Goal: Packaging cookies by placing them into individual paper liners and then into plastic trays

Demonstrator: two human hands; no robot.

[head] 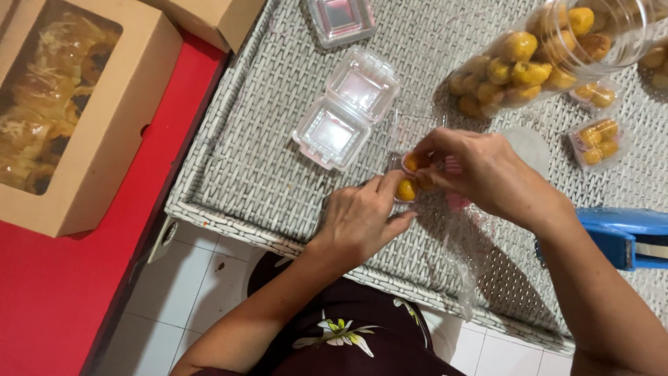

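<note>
Left hand (362, 219) pinches a round yellow pastry (406, 189); right hand (480, 170) pinches another pastry (412, 162) just above. Just left of them, an open clear plastic clamshell box (346, 109) sits on the woven grey bench (264, 160).

An empty open clear box (346, 110) lies on the grey woven table (243, 160), and another clear box (340, 19) is near the far edge. Two filled small boxes (596, 141) sit at the right, near a blue dispenser (626, 237). A brown window box (73, 111) with pastry rests on the red surface (62, 292).
</note>
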